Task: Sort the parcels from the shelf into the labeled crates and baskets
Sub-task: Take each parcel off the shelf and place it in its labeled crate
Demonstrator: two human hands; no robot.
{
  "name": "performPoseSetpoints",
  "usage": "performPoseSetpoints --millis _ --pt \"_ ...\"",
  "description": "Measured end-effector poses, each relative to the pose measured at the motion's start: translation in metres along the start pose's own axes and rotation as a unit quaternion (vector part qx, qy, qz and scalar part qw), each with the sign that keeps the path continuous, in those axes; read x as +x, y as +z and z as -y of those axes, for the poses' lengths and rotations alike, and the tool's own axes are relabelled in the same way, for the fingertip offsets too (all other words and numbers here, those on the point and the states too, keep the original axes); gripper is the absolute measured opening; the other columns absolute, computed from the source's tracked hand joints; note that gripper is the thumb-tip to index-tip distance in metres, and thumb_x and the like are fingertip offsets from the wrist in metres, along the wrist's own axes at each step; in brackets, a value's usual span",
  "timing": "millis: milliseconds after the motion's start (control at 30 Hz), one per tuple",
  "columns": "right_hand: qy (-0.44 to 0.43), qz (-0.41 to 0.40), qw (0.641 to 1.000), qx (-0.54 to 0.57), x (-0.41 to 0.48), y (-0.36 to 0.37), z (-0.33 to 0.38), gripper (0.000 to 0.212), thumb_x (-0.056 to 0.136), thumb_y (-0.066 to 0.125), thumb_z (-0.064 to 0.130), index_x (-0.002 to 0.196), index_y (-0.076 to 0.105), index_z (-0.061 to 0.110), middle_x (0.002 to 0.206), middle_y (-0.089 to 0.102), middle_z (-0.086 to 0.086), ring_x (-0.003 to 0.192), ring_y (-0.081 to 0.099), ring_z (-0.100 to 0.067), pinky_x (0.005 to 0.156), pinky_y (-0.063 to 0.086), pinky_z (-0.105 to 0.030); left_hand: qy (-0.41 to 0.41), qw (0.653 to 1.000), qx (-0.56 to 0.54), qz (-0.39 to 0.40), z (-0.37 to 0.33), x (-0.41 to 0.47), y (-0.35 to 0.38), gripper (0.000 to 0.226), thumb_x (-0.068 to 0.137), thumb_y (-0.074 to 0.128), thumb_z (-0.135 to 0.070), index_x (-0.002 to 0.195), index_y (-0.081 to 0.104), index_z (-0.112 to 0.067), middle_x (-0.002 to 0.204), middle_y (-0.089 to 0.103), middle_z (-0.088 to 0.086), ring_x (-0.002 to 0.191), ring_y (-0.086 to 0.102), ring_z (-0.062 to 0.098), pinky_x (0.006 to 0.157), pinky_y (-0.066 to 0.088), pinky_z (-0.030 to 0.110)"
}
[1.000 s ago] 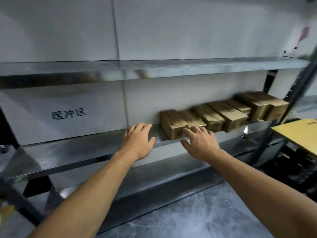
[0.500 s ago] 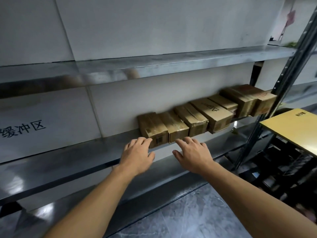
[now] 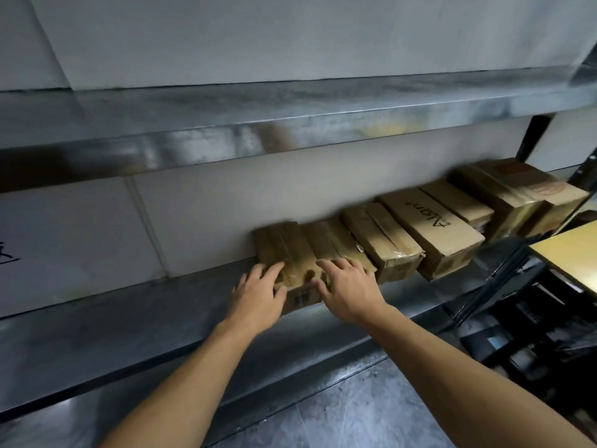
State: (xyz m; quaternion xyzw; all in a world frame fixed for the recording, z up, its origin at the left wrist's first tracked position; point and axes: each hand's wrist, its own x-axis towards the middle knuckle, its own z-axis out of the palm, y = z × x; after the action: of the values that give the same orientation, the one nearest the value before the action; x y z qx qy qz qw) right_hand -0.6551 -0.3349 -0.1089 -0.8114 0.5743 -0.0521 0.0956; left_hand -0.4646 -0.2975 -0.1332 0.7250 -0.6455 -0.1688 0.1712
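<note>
**Desk:** What lies around the hands, nearest first?

**Photographer:** Grey marbled floor [image 3: 355,412] runs under two bare forearms. At right a yellow board [image 3: 571,253] sits above dark, blurred clutter [image 3: 533,337]. Ahead, a metal shelf [image 3: 129,318] carries a row of brown cardboard parcels against a pale wall panel [image 3: 200,215]. An upper shelf [image 3: 226,124] overhangs the row, and a dark upright post [image 3: 536,134] stands at the far right.

**Desk:** What hems in the parcel being reached for?

**Photographer:** The end parcel [image 3: 284,244] is leftmost in the row, its short labelled face at the shelf's front edge. The second parcel [image 3: 336,244] touches its right side. Beyond come a taped parcel [image 3: 381,244], a box printed "Align" [image 3: 429,227] and further boxes [image 3: 504,195], blurred, running toward the post.

**Desk:** Where is it relative to each grip?

**Photographer:** Directly beneath both. The left grip [image 3: 258,295], a bare hand, rests on the parcel's near left corner. The right grip [image 3: 347,292] lies across the line where the end parcel meets the second.

**Desk:** And the state of the grips?

**Photographer:** Both are loose, with fingers spread and nearly straight, lying on cardboard and clasping nothing. The left thumb sits against the front top edge. Both arms stretch forward, palms down, the hands close together.
</note>
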Motion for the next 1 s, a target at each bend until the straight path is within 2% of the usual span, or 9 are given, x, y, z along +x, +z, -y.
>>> performPoseSetpoints --millis 200,300,400,500,600,733,833,933,1000 --pt "-0.01 0.023 0.999 0.042 0.024 0.017 0.002 0.049 0.105 0.031 0.055 0.145 0.045 0.03 0.149 0.053 -0.005 0.151 0.026 -0.031 0.12 0.021 -0.052 -0.043 0.997 -0.056 0.0 0.012 0.007 0.018 0.051 0.099 0.047 -0.047 0.148 0.036 -0.04 0.154 0.035 0.001 0.138 0.034 0.027 0.113 0.033 0.043" --pt "-0.016 0.002 0.997 0.077 0.029 0.026 0.006 0.054 0.102 0.028 0.055 0.136 0.055 0.024 0.136 0.062 -0.01 0.141 0.041 -0.035 0.116 0.028 -0.048 -0.041 0.993 -0.108 -0.025 0.012 0.007 0.024 0.049 0.099 0.052 -0.038 0.147 0.043 -0.033 0.148 0.043 -0.001 0.136 0.04 0.024 0.112 0.033 0.039" --pt "-0.009 -0.022 0.987 0.161 0.03 0.024 0.008 0.047 0.103 0.04 0.051 0.132 0.061 0.021 0.127 0.063 -0.013 0.126 0.052 -0.036 0.107 0.039 -0.046 -0.056 0.982 -0.169 -0.068 0.007 0.001 0.024 0.043 0.099 0.054 -0.036 0.142 0.049 -0.033 0.144 0.047 -0.004 0.132 0.044 0.017 0.11 0.038 0.036" --pt "0.004 -0.036 0.965 0.26 0.03 0.012 0.01 0.045 0.102 0.05 0.049 0.138 0.057 0.023 0.132 0.052 -0.008 0.118 0.056 -0.03 0.098 0.047 -0.04 -0.051 0.958 -0.248 -0.133 -0.003 -0.009 0.02 0.033 0.099 0.052 -0.037 0.133 0.056 -0.039 0.133 0.051 -0.009 0.123 0.05 0.004 0.101 0.037 0.017" --pt "0.008 -0.039 0.938 0.344 0.031 0.0 0.009 0.047 0.1 0.056 0.046 0.143 0.053 0.026 0.136 0.046 -0.004 0.122 0.053 -0.022 0.096 0.042 -0.028 -0.041 0.924 -0.329 -0.191 -0.018 -0.015 0.012 0.032 0.094 0.046 -0.039 0.122 0.059 -0.043 0.129 0.05 -0.011 0.12 0.047 -0.008 0.096 0.032 0.003" --pt "0.005 -0.034 0.906 0.422 0.025 -0.006 0.002 0.044 0.099 0.061 0.037 0.142 0.054 0.029 0.13 0.043 0.001 0.123 0.053 -0.019 0.1 0.04 -0.025 -0.022 0.891 -0.384 -0.242 -0.033 -0.021 0.007 0.03 0.101 0.047 -0.023 0.125 0.059 -0.037 0.133 0.052 -0.01 0.124 0.049 -0.003 0.099 0.037 0.007" --pt "-0.016 -0.037 0.899 0.437 0.019 -0.012 -0.005 0.049 0.101 0.057 0.038 0.148 0.047 0.028 0.138 0.041 0.002 0.124 0.049 -0.013 0.105 0.042 -0.03 -0.069 0.885 -0.375 -0.267 -0.04 -0.026 0.007 0.038 0.101 0.054 -0.016 0.128 0.051 -0.042 0.135 0.048 -0.014 0.127 0.048 0.0 0.1 0.044 0.017" --pt "-0.043 -0.026 0.886 0.461 0.011 -0.016 -0.012 0.046 0.103 0.053 0.036 0.148 0.043 0.034 0.136 0.039 0.009 0.117 0.044 -0.001 0.099 0.039 -0.019 -0.12 0.869 -0.398 -0.267 -0.05 -0.033 0.005 0.045 0.094 0.058 -0.038 0.134 0.039 -0.047 0.139 0.039 -0.018 0.13 0.041 0.003 0.095 0.043 0.022" --pt "-0.059 -0.027 0.877 0.476 0.006 -0.017 -0.016 0.041 0.104 0.051 0.035 0.144 0.045 0.04 0.135 0.042 0.008 0.113 0.047 0.005 0.093 0.035 -0.007 -0.122 0.848 -0.457 -0.24 -0.056 -0.037 0.006 0.052 0.086 0.06 -0.058 0.132 0.038 -0.056 0.139 0.045 -0.02 0.131 0.045 0.006 0.102 0.045 0.03"
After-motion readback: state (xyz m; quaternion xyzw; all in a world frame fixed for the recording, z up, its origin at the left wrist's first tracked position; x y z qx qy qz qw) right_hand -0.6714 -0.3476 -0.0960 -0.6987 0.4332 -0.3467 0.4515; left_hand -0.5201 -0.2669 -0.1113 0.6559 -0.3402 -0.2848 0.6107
